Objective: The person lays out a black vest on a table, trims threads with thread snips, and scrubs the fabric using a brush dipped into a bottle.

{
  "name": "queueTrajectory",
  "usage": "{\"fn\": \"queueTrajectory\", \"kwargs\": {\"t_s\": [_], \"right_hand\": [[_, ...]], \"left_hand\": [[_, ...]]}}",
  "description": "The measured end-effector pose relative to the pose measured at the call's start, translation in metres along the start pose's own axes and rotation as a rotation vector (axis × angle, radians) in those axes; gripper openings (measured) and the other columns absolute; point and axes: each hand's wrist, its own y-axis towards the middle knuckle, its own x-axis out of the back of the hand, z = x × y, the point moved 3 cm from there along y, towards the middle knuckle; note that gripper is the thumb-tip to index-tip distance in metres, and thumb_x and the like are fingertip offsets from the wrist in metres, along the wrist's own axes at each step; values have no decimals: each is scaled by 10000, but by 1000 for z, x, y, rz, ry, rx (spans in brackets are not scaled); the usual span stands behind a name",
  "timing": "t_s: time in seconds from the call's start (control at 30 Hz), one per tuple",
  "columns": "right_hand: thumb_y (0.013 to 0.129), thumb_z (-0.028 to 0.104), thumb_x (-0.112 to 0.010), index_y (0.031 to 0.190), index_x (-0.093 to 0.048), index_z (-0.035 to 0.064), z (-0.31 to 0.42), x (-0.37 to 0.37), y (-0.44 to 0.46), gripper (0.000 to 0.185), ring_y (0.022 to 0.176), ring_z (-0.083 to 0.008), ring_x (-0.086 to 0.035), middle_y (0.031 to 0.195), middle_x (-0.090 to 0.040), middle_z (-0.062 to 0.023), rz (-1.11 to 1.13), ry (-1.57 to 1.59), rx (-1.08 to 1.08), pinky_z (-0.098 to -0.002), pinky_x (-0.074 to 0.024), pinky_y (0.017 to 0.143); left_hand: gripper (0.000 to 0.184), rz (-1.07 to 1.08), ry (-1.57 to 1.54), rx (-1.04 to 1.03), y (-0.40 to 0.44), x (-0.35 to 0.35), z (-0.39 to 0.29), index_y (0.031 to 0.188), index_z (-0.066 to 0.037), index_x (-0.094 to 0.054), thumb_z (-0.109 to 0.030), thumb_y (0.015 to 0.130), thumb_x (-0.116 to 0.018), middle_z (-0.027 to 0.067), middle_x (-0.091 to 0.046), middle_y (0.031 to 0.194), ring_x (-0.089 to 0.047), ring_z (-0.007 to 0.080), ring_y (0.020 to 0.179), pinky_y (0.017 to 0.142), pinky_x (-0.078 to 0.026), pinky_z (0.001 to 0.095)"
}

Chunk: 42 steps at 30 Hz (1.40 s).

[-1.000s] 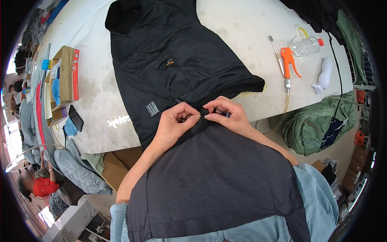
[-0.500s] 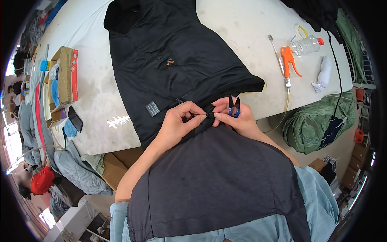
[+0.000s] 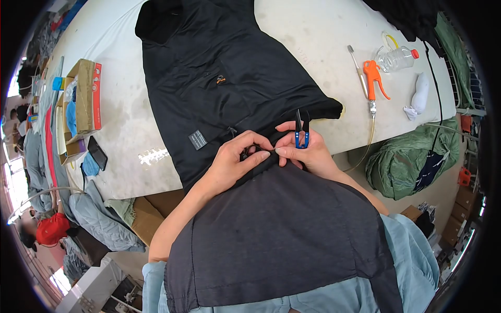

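1. Landmark: grey label (image 3: pixel 198 140) on the black garment (image 3: pixel 182 88). The garment lies on the tabletop (image 3: pixel 125 130), its long axis running from the label's near side to well beyond it, away from you.
2. Your left hand (image 3: pixel 229 160), nearer the label, is to its right; the fingers pinch dark, bunched fabric.
3. Your right hand (image 3: pixel 313 155) is farther right of the label, thumb and forefinger nearly together; cannot tell what they pinch.
4. It also holds blue snips (image 3: pixel 301 139), blades pointing away from you.

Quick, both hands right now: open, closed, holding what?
Left hand: closed, pinching the black garment.
Right hand: closed, holding blue-handled thread snips; what its fingertips pinch is too small to tell.
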Motion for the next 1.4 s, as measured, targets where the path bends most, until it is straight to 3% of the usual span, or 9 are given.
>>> {"fn": "queueTrajectory", "kwargs": {"t_s": [0.3,0.4,0.6,0.7,0.83,0.93,1.07,1.23,1.4], "right_hand": [[844,80,-678,1239,-453,26,4,0,-8,458,702,-90,-631,895,-652,-59,-5,-107,25,-186,-402,504],[849,59,-656,1216,-463,32,0,0,-5,416,698,-65,-597,881,-632,-36,21,-206,154,-189,-430,564],[820,25,-648,1086,-476,45,4,1,-3,318,654,-33,-493,873,-595,2,39,-442,187,-196,-418,617],[808,23,-654,1026,-470,51,11,7,-7,287,654,-25,-472,866,-583,11,-84,-483,298,-194,-398,602],[786,10,-662,989,-468,65,13,15,-17,287,664,-16,-473,866,-578,12,-105,-453,259,-195,-389,588],[773,10,-667,979,-467,73,12,18,-19,294,656,-18,-476,851,-576,17,-122,-144,-40,-199,-396,594],[762,1,-663,964,-471,73,17,19,-20,288,646,-21,-470,824,-565,25,-54,-366,81,-199,-394,597],[752,-21,-645,936,-475,77,32,13,-21,269,638,-14,-442,806,-545,36,-96,-612,223,-192,-378,593],[764,-20,-649,952,-479,86,36,18,-20,274,613,-7,-422,818,-553,29,-59,-283,136,-181,-346,531]], "left_hand": [[111,-10,-35,74,-1,-1,3,960,-61,-625,-85,855,-653,-29,-544,880,-451,81,757,712,-390,232],[129,-7,-54,87,-2,-1,3,988,-63,-631,-80,862,-655,-43,-566,924,-456,65,784,731,-382,221],[251,-14,-135,105,-2,-2,1,1086,-58,-610,-84,846,-678,-25,-586,957,-474,52,820,762,-392,214],[306,-17,-148,139,-3,-1,-2,1119,-57,-597,-81,831,-697,-15,-590,971,-493,48,838,776,-401,209],[343,-9,-193,167,-2,-1,3,1131,-61,-593,-73,812,-718,-21,-582,956,-505,36,833,768,-409,194],[346,6,-219,162,-2,-2,7,1124,-85,-605,-138,809,-740,-42,-561,912,-471,24,786,711,-388,197],[352,48,-263,147,-2,-4,6,1152,-106,-612,-140,820,-723,-49,-521,893,-445,38,744,689,-378,202],[409,108,-52,4,1,-2,-2,1230,-112,-587,-53,831,-655,-66,-446,894,-378,25,723,644,-334,181],[349,153,-29,70,4,-1,-16,1170,-108,-595,-69,827,-640,-34,-457,869,-409,59,715,656,-370,209]]}}
